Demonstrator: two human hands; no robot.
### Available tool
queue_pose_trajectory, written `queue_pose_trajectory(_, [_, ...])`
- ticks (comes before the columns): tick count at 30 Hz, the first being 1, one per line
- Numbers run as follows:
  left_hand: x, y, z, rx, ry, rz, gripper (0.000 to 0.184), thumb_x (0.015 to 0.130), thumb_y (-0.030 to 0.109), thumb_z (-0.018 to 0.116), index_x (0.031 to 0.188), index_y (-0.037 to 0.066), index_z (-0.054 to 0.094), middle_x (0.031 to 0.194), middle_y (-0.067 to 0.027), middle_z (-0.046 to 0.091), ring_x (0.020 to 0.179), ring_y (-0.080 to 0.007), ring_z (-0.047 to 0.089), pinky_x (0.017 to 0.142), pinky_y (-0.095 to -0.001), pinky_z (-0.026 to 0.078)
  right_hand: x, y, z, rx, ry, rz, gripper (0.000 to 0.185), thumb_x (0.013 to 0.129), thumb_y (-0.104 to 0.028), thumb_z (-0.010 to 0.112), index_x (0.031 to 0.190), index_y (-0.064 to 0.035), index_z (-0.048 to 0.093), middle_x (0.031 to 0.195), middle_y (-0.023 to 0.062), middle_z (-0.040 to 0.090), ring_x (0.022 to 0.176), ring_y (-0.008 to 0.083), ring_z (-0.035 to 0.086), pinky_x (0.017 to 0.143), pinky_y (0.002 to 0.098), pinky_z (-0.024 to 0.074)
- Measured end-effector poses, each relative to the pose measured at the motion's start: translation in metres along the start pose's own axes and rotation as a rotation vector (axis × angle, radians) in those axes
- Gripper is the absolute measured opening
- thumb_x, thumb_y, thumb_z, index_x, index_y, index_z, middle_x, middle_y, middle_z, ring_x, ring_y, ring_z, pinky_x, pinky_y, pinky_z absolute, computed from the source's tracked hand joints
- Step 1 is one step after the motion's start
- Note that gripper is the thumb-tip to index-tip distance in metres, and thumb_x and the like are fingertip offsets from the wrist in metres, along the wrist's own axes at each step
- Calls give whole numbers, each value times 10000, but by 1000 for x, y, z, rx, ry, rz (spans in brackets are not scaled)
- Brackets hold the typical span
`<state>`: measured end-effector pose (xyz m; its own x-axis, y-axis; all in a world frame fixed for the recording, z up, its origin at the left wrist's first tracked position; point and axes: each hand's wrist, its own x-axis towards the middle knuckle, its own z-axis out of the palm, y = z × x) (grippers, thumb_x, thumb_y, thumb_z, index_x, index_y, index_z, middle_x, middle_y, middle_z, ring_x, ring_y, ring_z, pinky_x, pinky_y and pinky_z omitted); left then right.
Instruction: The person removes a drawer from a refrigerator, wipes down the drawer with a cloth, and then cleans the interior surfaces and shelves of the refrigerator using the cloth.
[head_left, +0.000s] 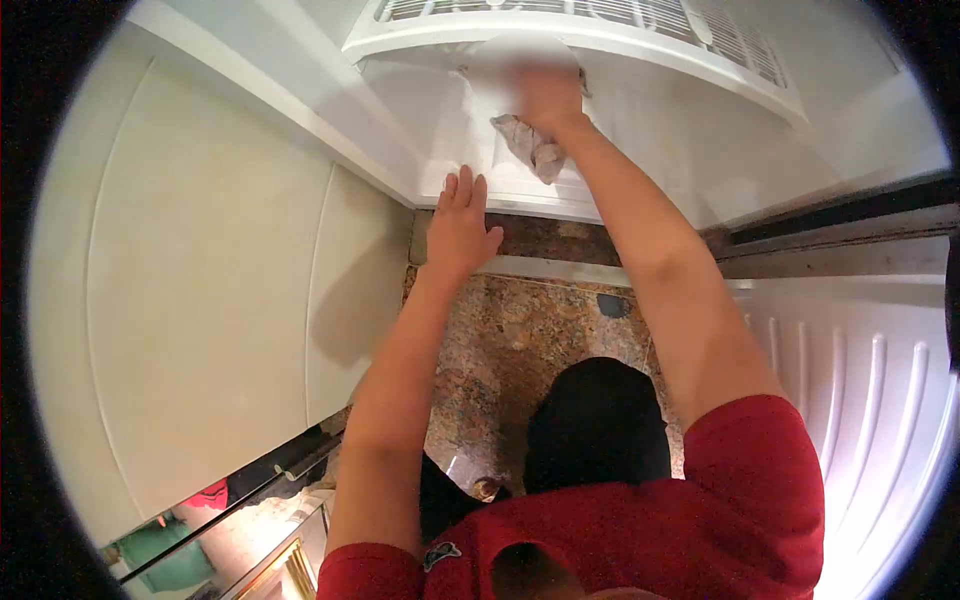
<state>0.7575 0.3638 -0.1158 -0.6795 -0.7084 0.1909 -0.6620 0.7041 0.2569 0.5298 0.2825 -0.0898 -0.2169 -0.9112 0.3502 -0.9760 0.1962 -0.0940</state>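
Head: likely cloth (532, 150) inside front edge (545, 211)

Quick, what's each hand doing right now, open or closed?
Left hand: open, holding nothing, fingertips at the white surface.
Right hand: on a greyish cloth; its fingers are blurred, so open or closed cannot be told.
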Motion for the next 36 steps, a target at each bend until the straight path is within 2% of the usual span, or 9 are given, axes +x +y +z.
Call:
queue_pose_trajectory(6, [4,4,-10,58,-144,-21,791,734,328,675,1359,-10,327,1444,-231,252,1310,-414,287,1067,-423,301,12,17,-24,299,-294,7,509,698,-179,624,1199,-153,542,1112,140,604,985,340,580,848,414,477])
queue_pose_trajectory(7, [4,5,-11,59,-160,-27,793,735,334,673,1358,-14,327,1445,-232,252,1313,-414,282,1071,-422,295,16,34,27,291,-96,-117,462,712,-265,614,1169,-235,561,1046,106,628,929,321,607,862,462,469])
queue_pose_trajectory(16, [1,-2,-2,17,-132,-15,767,730,306,672,1352,-4,347,1433,-226,276,1323,-405,266,1087,-409,265,-61,19,-60,452,-565,-247,359,734,-300,651,1066,-184,577,898,121,635,913,311,601,784,428,473])
queue_pose_trajectory(19, [-1,-2,-4,-5,-112,-13,773,736,318,670,1359,4,337,1439,-228,266,1330,-407,253,1090,-414,262,-43,26,-53,288,118,173,305,833,-349,549,1095,-199,593,779,155,656,765,334,636,715,435,497])
queue_pose_trajectory(22, [-2,-1,-6,-29,-120,-18,755,738,291,669,1353,3,341,1439,-226,265,1329,-408,253,1081,-416,283,-17,30,-53,-284,301,11,299,814,-267,572,1101,-194,606,1038,77,618,814,307,637,681,405,515])
queue_pose_trajectory(25, [5,-4,-8,-12,-120,-3,746,740,276,669,1350,-1,340,1436,-232,265,1323,-409,264,1076,-414,293,-13,32,5,-382,235,-242,281,748,-198,635,1024,-146,640,1168,51,538,868,261,623,672,384,518])
queue_pose_trajectory(29, [-2,-2,-5,37,-102,12,726,753,250,667,1350,1,337,1429,-235,272,1311,-415,283,1072,-413,301,2,12,-38,-533,-233,-417,459,542,-210,800,948,-69,639,1090,61,564,884,202,626,693,362,522])
queue_pose_trajectory(32, [-1,3,-3,46,-117,-15,714,757,228,670,1348,2,340,1429,-235,271,1306,-418,289,1066,-412,312,19,27,3,-589,-103,-337,493,479,-234,827,915,-84,652,1019,49,589,881,196,639,704,360,521])
queue_pose_trajectory(36, [-1,2,-6,-75,-108,-64,717,742,201,687,1342,1,350,1430,-237,267,1307,-420,289,1051,-417,335,11,16,-40,-825,-452,-399,366,634,-275,724,928,-68,658,971,108,642,880,249,655,667,401,535])
